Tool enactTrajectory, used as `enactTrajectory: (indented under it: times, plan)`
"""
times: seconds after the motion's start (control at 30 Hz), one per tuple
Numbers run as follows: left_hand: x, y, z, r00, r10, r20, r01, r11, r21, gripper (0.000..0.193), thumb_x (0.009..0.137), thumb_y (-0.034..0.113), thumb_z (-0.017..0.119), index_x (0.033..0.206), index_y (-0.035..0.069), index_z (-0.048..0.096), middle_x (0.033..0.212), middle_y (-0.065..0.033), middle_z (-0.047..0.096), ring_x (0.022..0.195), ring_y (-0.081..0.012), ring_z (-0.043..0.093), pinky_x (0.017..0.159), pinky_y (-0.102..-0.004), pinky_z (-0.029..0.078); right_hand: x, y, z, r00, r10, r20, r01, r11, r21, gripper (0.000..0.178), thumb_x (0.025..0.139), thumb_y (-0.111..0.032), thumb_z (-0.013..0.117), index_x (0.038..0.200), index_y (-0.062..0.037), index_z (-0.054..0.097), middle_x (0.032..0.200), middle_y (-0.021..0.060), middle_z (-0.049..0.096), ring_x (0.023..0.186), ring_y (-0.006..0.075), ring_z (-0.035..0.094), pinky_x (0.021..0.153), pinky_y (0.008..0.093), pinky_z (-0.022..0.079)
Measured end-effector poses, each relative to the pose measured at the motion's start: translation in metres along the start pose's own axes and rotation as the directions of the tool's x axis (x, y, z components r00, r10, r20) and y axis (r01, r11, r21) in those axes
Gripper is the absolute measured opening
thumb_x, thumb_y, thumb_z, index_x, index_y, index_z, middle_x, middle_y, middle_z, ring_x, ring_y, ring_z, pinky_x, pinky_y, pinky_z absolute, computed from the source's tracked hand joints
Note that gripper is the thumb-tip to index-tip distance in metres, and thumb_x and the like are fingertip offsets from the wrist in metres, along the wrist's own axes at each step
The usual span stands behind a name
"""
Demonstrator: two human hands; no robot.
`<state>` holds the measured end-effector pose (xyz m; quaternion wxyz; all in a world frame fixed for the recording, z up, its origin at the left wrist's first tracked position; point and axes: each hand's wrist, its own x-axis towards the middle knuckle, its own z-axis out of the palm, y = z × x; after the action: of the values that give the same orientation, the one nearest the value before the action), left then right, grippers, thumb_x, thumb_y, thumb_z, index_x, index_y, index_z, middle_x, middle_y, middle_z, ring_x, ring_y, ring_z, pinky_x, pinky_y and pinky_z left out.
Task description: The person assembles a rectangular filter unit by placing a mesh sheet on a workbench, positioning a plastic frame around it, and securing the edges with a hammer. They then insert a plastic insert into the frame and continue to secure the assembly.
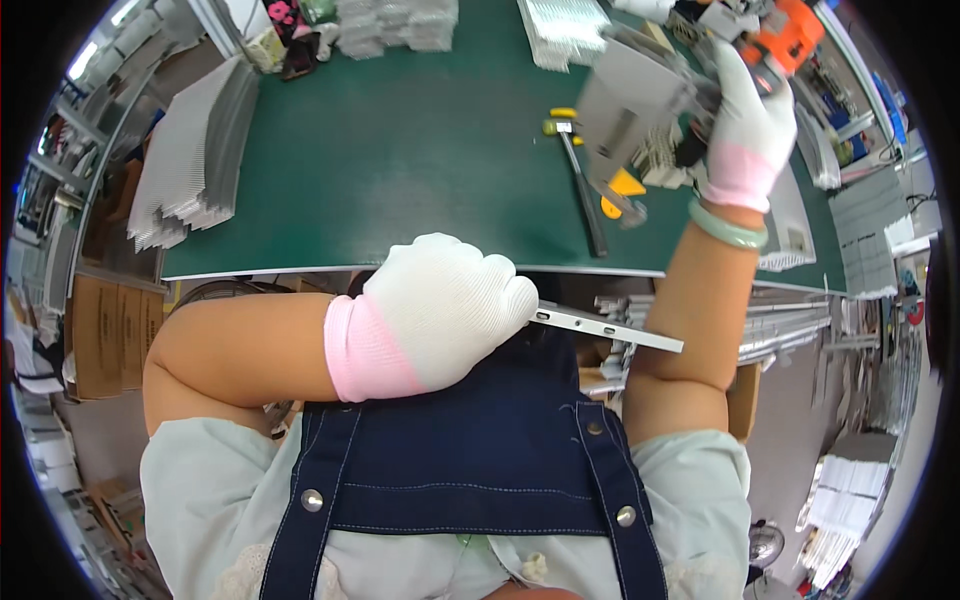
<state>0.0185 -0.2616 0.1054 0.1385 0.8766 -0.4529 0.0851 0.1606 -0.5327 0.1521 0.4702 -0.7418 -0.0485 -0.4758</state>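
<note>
My left hand (440,310), in a white glove with a pink cuff, is closed in front of my chest. It grips one end of a narrow, pale metal strip (610,330) with slots along it, which points right toward my right forearm. My right hand (750,130), gloved the same way, reaches to the far right of the bench. An orange power tool (785,40) with a grey nose lies at its fingers. Blur and overlap hide whether the fingers close on the tool. Left of that hand stands a grey metal plate fixture (630,100).
On the green bench (380,150) lies a hammer (580,185) with a dark handle, near yellow pieces (625,183). Stacked pale sheets (195,150) stand at the left edge. Clear-wrapped packs (395,25) and another pale stack (560,30) sit at the back. Long metal profiles (780,325) lie below the bench.
</note>
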Motion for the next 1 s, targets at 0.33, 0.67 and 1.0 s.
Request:
enactTrajectory:
  times: [0.33, 0.67, 1.0]
  plan:
    - [0.001, -0.012, 0.021, 0.996, 0.089, -0.026, -0.092, 0.985, -0.149, 0.020, 0.065, 0.009, 0.076, 0.076, 0.009, 0.058, 0.067, -0.0093, 0.058, 0.060, -0.0330, 0.061, 0.053, -0.0440, 0.048, -0.024, -0.038, 0.025, 0.990, 0.099, 0.101, -0.124, 0.952, 0.279, 0.017, 0.090, -0.016, 0.070, 0.102, -0.0047, 0.063, 0.084, -0.0024, 0.063, 0.069, 0.0053, 0.054, 0.064, 0.0220, 0.044]
    - [0.020, -0.021, -0.006, 0.995, 0.095, -0.030, -0.098, 0.987, -0.131, 0.017, 0.072, 0.011, 0.074, 0.079, 0.009, 0.059, 0.066, -0.0098, 0.058, 0.060, -0.0330, 0.061, 0.053, -0.0431, 0.048, 0.018, 0.015, -0.014, 0.920, -0.323, 0.222, 0.352, 0.931, -0.100, 0.019, 0.093, -0.019, 0.068, 0.107, -0.0069, 0.071, 0.098, 0.0058, 0.069, 0.072, 0.0114, 0.062, 0.066, 0.0260, 0.049]
    - [0.070, -0.060, -0.008, 0.989, -0.070, 0.126, 0.075, 0.997, -0.034, 0.016, 0.087, 0.018, 0.063, 0.085, 0.002, 0.067, 0.075, -0.0165, 0.067, 0.073, -0.0359, 0.068, 0.067, -0.0459, 0.054, 0.065, -0.097, -0.014, 0.992, -0.092, 0.082, 0.011, 0.731, 0.682, 0.029, 0.099, -0.021, 0.055, 0.117, -0.0009, 0.065, 0.109, 0.0111, 0.070, 0.093, 0.0205, 0.069, 0.079, 0.0310, 0.057]
